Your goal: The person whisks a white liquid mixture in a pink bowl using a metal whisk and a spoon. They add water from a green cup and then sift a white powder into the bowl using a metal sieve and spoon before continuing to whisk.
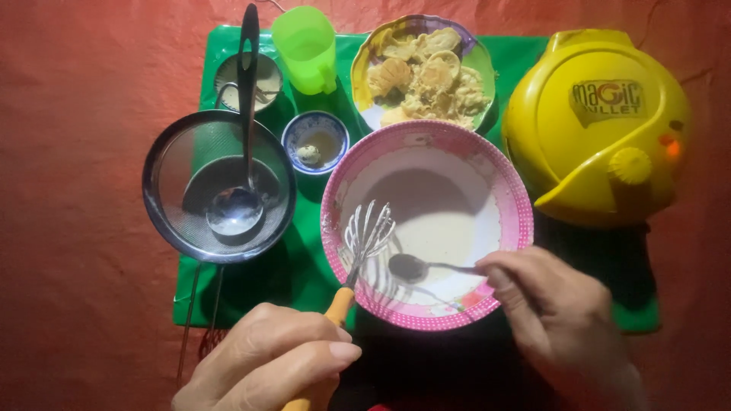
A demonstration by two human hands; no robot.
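Two hands work over one pink-rimmed round bowl of pale batter (pixel 426 209), which sits at the near middle of the green mat (pixel 304 266) on the orange-covered bench (pixel 76 228). Our left hand (pixel 270 358) has its grip pressed around the orange handle of one wire whisk (pixel 364 237), whose loops rest in the batter at the bowl's left side. Our right hand (pixel 560 316) pinches the handle of one small metal spoon (pixel 411 266), its dark bowl lying in the batter at the near side, just right of the whisk.

We count one round metal mesh strainer (pixel 218 186) to the left of the bowl, with one metal ladle (pixel 240 152) lying in it, handle pointing far. Beyond the strainer stands one small metal cup (pixel 263 76), partly hidden by the ladle handle. One translucent green plastic jug (pixel 306 49) stands at the far edge, one little blue-and-white dish (pixel 316 142) holding a pale lump sits between strainer and bowl, and one patterned plate heaped with pale fried pastries (pixel 422 72) lies far of the bowl; the pastries overlap too much to count. One yellow domed appliance (pixel 598 125) stands at the right.

Both wrists are cut off by the near edge, and thin wire handles under the strainer are hard to make out.
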